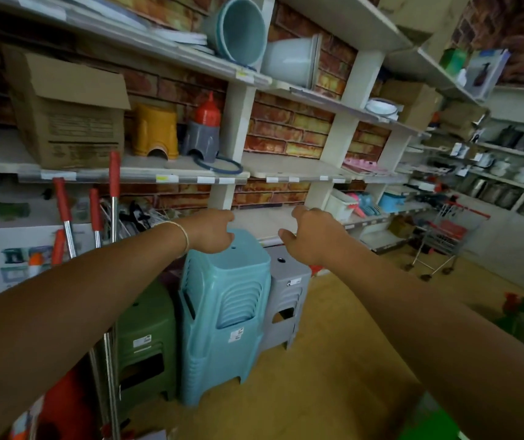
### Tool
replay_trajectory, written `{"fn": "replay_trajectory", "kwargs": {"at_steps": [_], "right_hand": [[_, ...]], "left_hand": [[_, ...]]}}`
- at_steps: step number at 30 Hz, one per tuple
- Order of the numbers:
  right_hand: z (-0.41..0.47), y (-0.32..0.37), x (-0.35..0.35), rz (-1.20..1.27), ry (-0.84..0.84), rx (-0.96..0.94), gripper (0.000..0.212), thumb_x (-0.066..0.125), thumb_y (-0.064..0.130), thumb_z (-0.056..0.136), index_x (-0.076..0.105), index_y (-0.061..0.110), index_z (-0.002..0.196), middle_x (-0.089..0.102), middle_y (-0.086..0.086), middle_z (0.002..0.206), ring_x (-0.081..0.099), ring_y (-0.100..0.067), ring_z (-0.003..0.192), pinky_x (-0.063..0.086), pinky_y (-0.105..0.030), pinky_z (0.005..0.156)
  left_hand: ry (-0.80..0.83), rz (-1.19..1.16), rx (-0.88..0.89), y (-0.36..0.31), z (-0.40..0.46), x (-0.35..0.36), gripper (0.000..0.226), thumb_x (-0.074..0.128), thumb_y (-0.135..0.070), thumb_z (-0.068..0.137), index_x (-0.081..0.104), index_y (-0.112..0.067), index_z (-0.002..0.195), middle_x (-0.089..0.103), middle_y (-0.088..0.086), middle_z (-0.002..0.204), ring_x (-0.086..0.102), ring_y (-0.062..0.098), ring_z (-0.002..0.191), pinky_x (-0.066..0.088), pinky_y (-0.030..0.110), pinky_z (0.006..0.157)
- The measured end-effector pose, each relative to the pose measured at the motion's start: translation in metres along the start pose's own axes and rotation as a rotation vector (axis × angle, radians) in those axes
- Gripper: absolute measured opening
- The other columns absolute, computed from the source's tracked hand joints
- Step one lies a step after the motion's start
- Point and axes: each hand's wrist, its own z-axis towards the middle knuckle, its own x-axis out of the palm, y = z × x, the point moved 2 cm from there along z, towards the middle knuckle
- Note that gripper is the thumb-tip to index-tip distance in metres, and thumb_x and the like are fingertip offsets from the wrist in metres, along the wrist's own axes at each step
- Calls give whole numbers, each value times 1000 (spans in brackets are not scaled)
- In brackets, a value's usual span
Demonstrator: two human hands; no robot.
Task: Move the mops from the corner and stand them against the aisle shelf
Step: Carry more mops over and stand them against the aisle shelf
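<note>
Both hands empty rn. Your L hand (211,231) has loosely curled fingers over the top of the blue stools (222,309), touching or just above, can't tell which. R hand (310,236) hangs in the air w/ fingers loosely curled, over the grey stools (286,300), gripping nothing.

Mops (113,192): red-grip metal poles bunched to your left, past the L forearm, upright against the shelf (133,173) edge beside the green stools (146,338). Heads not in view.

Step, my read: between carries, or stools being cleared to make standing room; can't say which.

Next: if more mops remain in the corner, turn and fetch. Otherwise take a pole mid-shaft, stand it near-vertical w/ the grip resting on the shelf lip so it won't slide.
</note>
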Motion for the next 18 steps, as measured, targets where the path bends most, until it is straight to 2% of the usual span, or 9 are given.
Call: {"fn": "replay_trajectory", "kwargs": {"at_steps": [4,6,10,15,18], "right_hand": [[46,11,9,28,-5,-42,62,47,53,96,44,13,143,53,-16,138,50,-36,126,49,-47,100],[68,22,15,36,-16,-83,60,49,52,96,46,13,141,56,-16,134,51,-37,124,50,-46,98],[111,54,31,50,-10,-187,57,49,52,96,51,11,135,60,-15,129,55,-36,118,52,-43,93],[163,101,57,77,13,-348,55,50,50,96,50,10,133,59,-18,126,55,-39,116,52,-44,90],[195,128,76,95,21,-448,47,52,48,95,52,9,121,60,-18,121,57,-38,111,47,-37,78]], "left_hand": [[-9,32,-9,24,24,-6,47,49,-32,97,45,-10,139,46,13,146,46,30,130,38,33,105],[-14,51,-32,37,31,-7,46,48,-31,97,45,-9,138,47,14,144,47,31,127,38,32,100],[-62,45,-82,69,40,-15,44,50,-27,96,48,-12,137,51,12,141,50,29,124,43,34,102],[-61,48,-231,119,49,-18,46,49,-27,98,43,-10,140,52,16,138,54,29,113,42,28,86],[-58,37,-330,153,55,-15,42,49,-25,98,45,-8,136,52,16,136,53,30,117,42,28,86]]}}
